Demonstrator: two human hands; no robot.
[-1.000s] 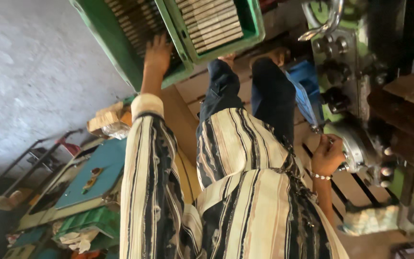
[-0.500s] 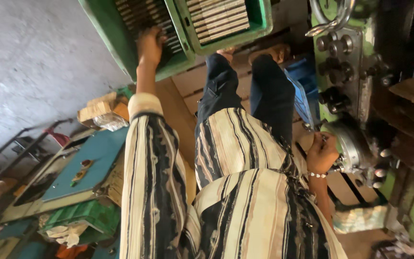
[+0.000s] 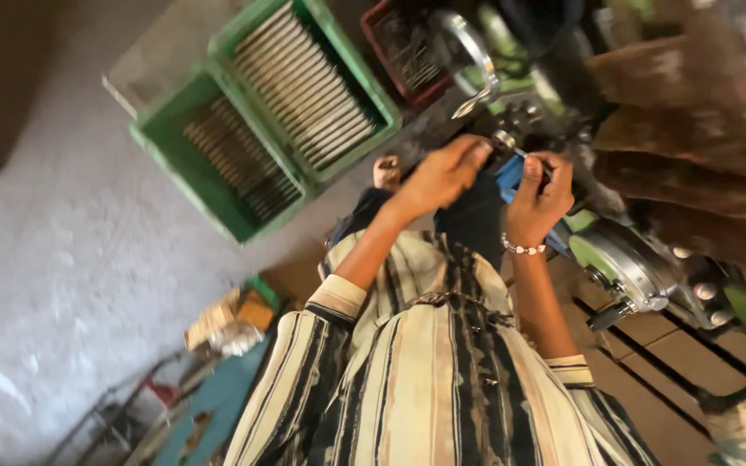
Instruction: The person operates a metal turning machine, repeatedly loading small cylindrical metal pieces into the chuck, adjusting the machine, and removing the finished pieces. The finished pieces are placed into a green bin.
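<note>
My left hand (image 3: 444,173) and my right hand (image 3: 541,192) meet in front of me over my dark trousers. Between their fingertips they pinch a small thin metal rod (image 3: 508,145) with a round silvery end. My right wrist wears a beaded bracelet (image 3: 523,248). My striped shirt sleeves fill the lower part of the view. Two green crates (image 3: 371,85) (image 3: 159,142) of stacked metal pieces lie on the floor just beyond my left hand.
A green machine (image 3: 628,267) with knobs and a curved metal handle (image 3: 475,65) stands at the right. A red crate (image 3: 383,22) sits behind the green ones. Wooden slats (image 3: 662,341) lie under the machine. Grey concrete floor (image 3: 62,276) spreads left, with a blue box (image 3: 218,406) and clutter.
My left hand has come back from the green crate and now meets my right hand, which rose from the machine side. Both now hold the small metal rod. The view has swung.
</note>
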